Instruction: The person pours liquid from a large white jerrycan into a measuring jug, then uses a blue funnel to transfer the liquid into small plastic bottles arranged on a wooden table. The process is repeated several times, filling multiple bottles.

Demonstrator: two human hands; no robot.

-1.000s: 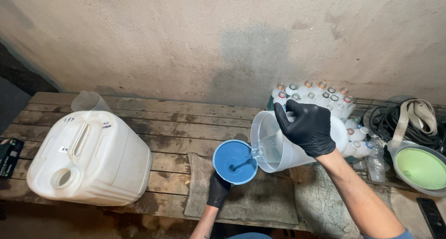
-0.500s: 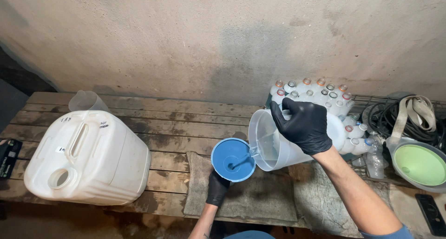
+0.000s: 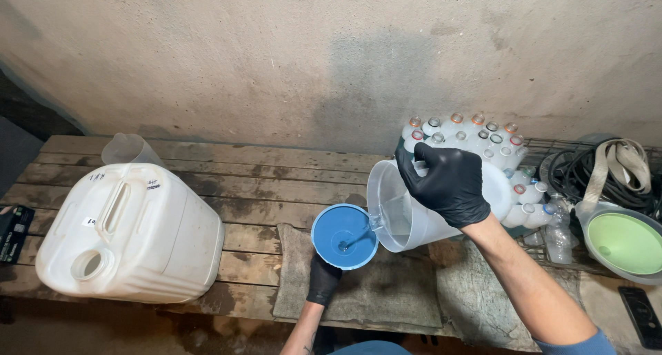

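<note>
My right hand (image 3: pixel 445 182), in a black glove, grips a translucent plastic jug (image 3: pixel 407 210) and tilts it to the left. A thin clear stream runs from its spout into a blue funnel (image 3: pixel 343 235). My left hand (image 3: pixel 323 279), also gloved in black, is closed around something under the funnel; what it holds is hidden by the funnel. Both sit over a grey cloth (image 3: pixel 372 293) on a wooden bench (image 3: pixel 262 182).
A big white canister (image 3: pixel 131 231) lies on its side at the left, a clear cup (image 3: pixel 127 149) behind it. A stack of small plastic bottles (image 3: pixel 483 141) stands behind the jug. At the right are a green funnel (image 3: pixel 624 243) and coiled hoses (image 3: pixel 600 172).
The jug stays tilted and keeps pouring into the blue funnel. Both hands hold their places; only the camera view has shifted slightly.
</note>
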